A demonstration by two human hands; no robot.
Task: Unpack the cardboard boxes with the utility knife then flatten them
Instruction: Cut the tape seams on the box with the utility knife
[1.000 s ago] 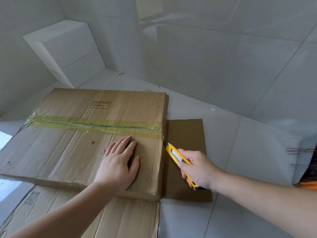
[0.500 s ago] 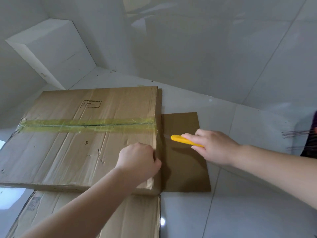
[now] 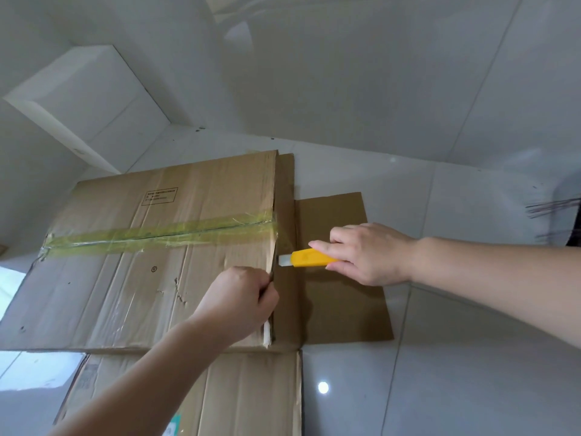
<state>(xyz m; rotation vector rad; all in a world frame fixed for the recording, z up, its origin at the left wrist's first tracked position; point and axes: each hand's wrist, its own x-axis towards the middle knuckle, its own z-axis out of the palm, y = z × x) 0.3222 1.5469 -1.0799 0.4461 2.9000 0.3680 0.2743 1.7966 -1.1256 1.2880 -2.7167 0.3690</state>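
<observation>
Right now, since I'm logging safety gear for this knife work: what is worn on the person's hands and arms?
Nothing shows on either. The left hand and right hand are bare: no gloves, rings, watch or bracelet visible. Both forearms are uncovered to the frame edge, with no sleeves in view.

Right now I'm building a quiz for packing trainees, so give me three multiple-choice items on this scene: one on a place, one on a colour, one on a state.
1. Where is the utility knife?
A. At the right edge of the taped cardboard box
B. On the white block by the wall
C. Under the box

2. What colour is the knife's handle?
A. Red
B. Yellow
C. Black

3. What is the left hand doing?
A. Lying flat, fingers straight
B. Hanging clear of the box
C. Gripping the box's right edge

Answers: 1 A, the right hand points its blade at that edge. 2 B, the body is plainly yellow. 3 C, its fingers curl round the edge.
</observation>
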